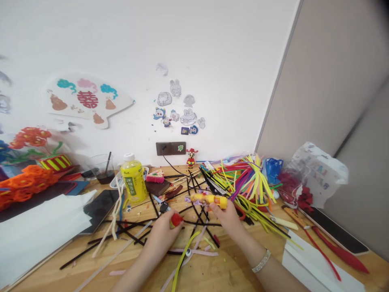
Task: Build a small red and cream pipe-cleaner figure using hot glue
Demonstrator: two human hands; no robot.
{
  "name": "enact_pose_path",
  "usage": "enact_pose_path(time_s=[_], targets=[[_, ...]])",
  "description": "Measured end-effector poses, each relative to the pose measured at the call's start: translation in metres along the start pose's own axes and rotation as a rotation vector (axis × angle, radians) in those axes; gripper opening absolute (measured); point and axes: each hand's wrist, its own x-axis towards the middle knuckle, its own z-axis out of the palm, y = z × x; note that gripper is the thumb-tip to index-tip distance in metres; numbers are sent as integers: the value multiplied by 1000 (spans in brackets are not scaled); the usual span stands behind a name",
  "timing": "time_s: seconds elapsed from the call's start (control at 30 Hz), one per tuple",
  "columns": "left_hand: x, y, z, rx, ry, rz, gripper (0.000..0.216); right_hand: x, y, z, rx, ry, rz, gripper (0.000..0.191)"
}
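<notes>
My left hand point(165, 227) is closed around a small red piece point(176, 220) with a dark bit at its edge; most of it is hidden by the fingers. My right hand point(226, 215) grips a yellow tool that looks like a hot glue gun point(209, 199), its narrow end pointing left above the table. Black fuzzy stems point(194, 223) lie crisscrossed under and around both hands. Just in front of my left hand is a small black round piece point(164, 207). A googly eye point(188, 252) and a yellow-green stem point(182, 259) lie between my forearms.
A yellow drink bottle point(133, 178) and a cup of dark liquid point(105, 172) stand at the left back. Bundled coloured stems point(249, 182) spread at the right, near scissors point(220, 188). A small red-hatted figure point(191, 158) stands by the wall. White paper point(39, 235) covers the left.
</notes>
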Motion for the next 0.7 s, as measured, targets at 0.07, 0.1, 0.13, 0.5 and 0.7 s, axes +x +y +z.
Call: enact_pose_path(time_s=[0.07, 0.1, 0.13, 0.5, 0.7], targets=[[0, -5, 0, 36, -13, -10, 5, 2, 2, 1, -24, 36, -10, 37], [0, -7, -1, 50, -18, -14, 8, 2, 3, 1, -37, 52, -13, 36], [0, -8, -1, 62, -20, -17, 12, 3, 4, 1, -50, 67, -15, 35], [6, -4, -18, 9, 79, -147, 23, 4, 10, 7, -122, 177, -34, 27], [-5, 25, -7, -143, 41, -41, 16, -5, 7, 21, -150, 149, -105, 31]])
